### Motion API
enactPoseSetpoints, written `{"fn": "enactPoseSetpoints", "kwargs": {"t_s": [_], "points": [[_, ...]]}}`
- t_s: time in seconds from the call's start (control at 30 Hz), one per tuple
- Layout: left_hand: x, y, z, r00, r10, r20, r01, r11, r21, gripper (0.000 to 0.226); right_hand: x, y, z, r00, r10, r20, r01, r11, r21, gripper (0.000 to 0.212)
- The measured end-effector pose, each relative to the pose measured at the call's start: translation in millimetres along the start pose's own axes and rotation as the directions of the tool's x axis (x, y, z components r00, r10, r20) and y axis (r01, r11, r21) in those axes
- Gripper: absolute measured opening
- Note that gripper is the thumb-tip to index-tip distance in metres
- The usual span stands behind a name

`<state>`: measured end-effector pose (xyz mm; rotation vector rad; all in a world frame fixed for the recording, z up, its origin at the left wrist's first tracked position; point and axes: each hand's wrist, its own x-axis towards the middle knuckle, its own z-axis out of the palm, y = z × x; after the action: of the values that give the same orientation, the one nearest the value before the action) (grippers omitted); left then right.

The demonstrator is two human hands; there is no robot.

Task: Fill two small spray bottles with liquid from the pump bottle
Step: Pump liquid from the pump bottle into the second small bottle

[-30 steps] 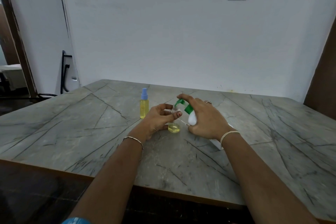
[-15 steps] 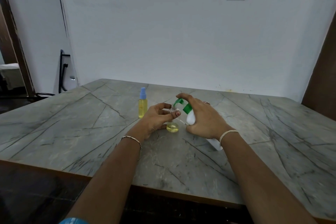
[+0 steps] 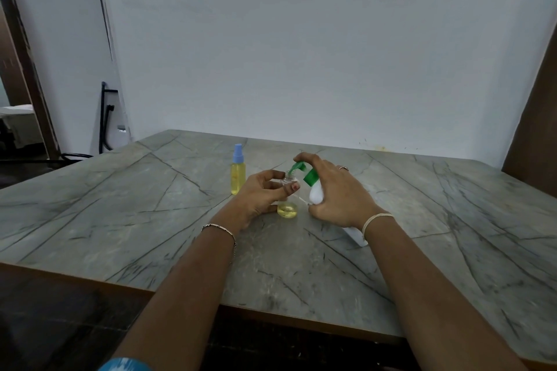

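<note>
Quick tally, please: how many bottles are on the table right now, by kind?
Capped spray bottle, blue top, yellow liquid: 1
Open spray bottle, held by the left hand, partly filled: 1
Pump bottle, white with green pump, under the right hand: 1
Total: 3

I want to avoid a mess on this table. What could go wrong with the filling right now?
1. The pump bottle is tilted, its green spout over the open bottle's narrow neck; a slight misalignment could send liquid onto the table.
2. The left hand holds the open bottle only lightly; pressure from the right hand might tip it.
</note>
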<state>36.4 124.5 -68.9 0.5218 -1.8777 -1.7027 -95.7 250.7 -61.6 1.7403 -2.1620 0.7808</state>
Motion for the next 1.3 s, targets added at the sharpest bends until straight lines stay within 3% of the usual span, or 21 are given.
{"fn": "enactPoseSetpoints", "kwargs": {"t_s": [0.53, 0.73, 1.0, 1.3], "points": [[-0.2, -2.0, -1.7, 0.999, 0.02, 0.025, -0.02, 1.0, -0.023, 0.045, 1.4, 0.2, -0.1, 1.0, 0.003, 0.011, -0.003, 0.999, 0.038, 0.084], [-0.1, -2.4, -1.6, 0.999, 0.028, 0.026, -0.027, 0.999, -0.018, 0.044, 0.4, 1.9, -0.7, 1.0, -0.004, 0.025, 0.003, 0.999, 0.039, 0.089], [0.3, -3.8, -3.4, 0.999, 0.01, 0.036, -0.008, 0.999, -0.039, 0.045, 2.6, -1.4, 0.5, 1.0, -0.009, -0.003, 0.009, 0.999, 0.048, 0.08], [1.3, -3.1, -1.9, 0.999, 0.02, 0.04, -0.019, 1.0, -0.015, 0.045, -0.1, 0.8, 0.1, 1.0, 0.006, 0.003, -0.006, 1.0, -0.009, 0.091]]}}
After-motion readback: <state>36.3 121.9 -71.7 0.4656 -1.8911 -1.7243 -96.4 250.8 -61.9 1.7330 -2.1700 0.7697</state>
